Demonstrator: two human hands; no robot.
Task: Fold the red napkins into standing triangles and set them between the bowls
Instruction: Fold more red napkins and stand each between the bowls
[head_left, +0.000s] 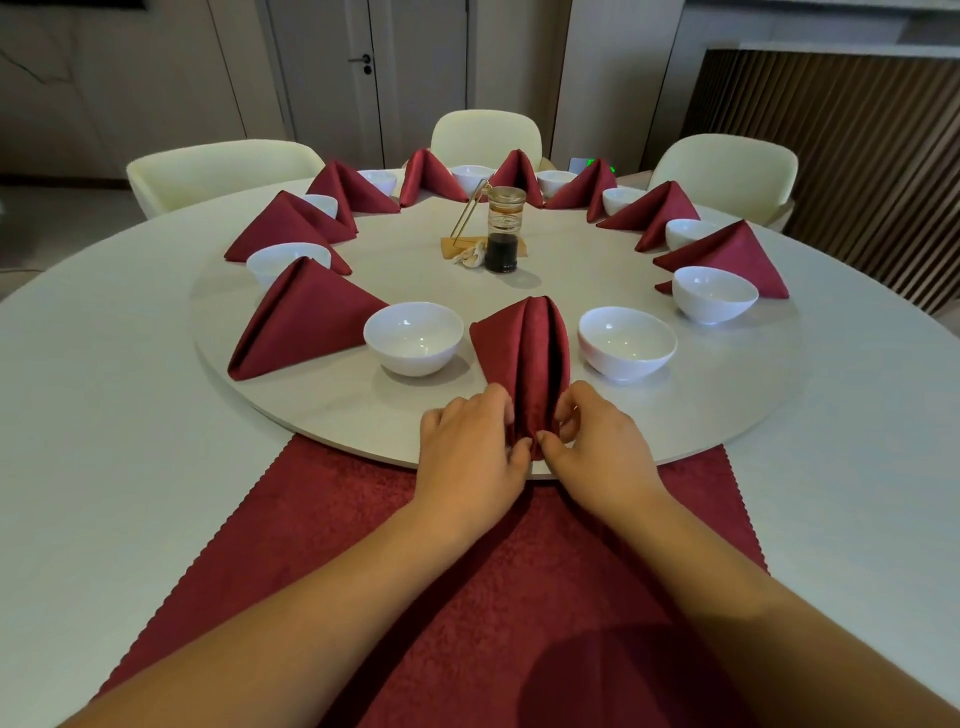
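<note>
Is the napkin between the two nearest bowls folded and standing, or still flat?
Folded and standing: the napkin rises in upright pleats, its near end pinched by the left hand and right hand.

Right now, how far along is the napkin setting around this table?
Nearly finished. Folded red napkins already stand between bowls around the turntable, like the left one. In hand: the left hand and right hand pinch the nearest napkin between two white bowls. Left: a flat red cloth beneath the arms.
</note>
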